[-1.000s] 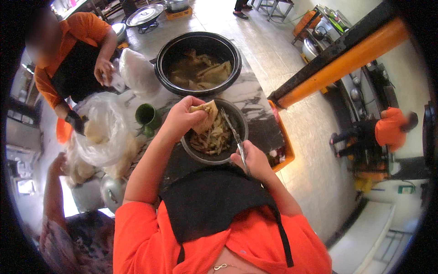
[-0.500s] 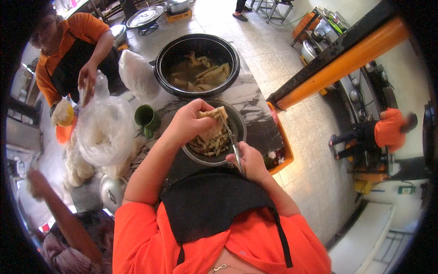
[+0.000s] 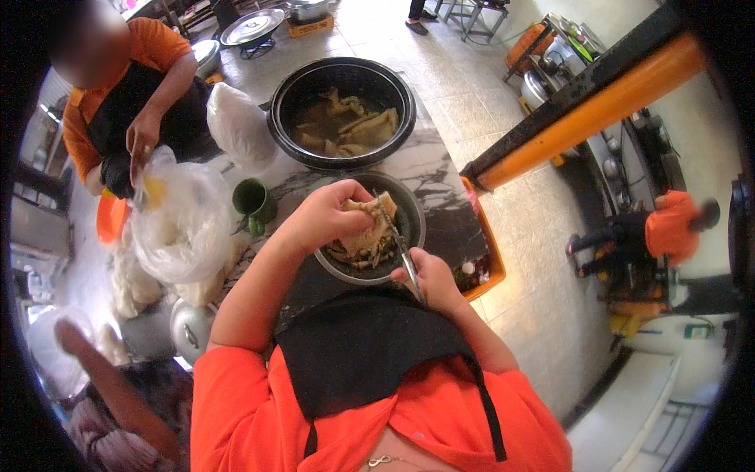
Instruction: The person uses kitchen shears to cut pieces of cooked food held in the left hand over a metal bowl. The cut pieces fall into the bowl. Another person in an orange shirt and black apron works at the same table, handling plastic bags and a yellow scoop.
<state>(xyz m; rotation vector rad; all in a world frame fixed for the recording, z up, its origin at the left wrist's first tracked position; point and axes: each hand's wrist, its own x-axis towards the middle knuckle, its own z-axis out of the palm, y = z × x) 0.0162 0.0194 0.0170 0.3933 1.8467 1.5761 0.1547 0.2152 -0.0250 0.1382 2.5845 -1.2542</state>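
Observation:
My left hand is closed on a pale, beige piece of tripe-like meat, held over a grey metal bowl. Cut strips of the same stuff lie in the bowl. In my right hand is a pair of metal scissors, its blades at the right edge of the piece. Fingers wrap round the handles, which are partly hidden. Just beyond the bowl stands a wide black pot with larger pale pieces in cloudy liquid.
Left on the marble-patterned table are a green mug, a clear plastic bag, a full white bag and a pot lid. A co-worker handles the clear bag. An orange crate sits off the table's right edge.
The piece in my left hand has tilted lower over the bowl, with the scissors still at its edge. The co-worker's yellow-and-white handful has moved right, into the clear bag.

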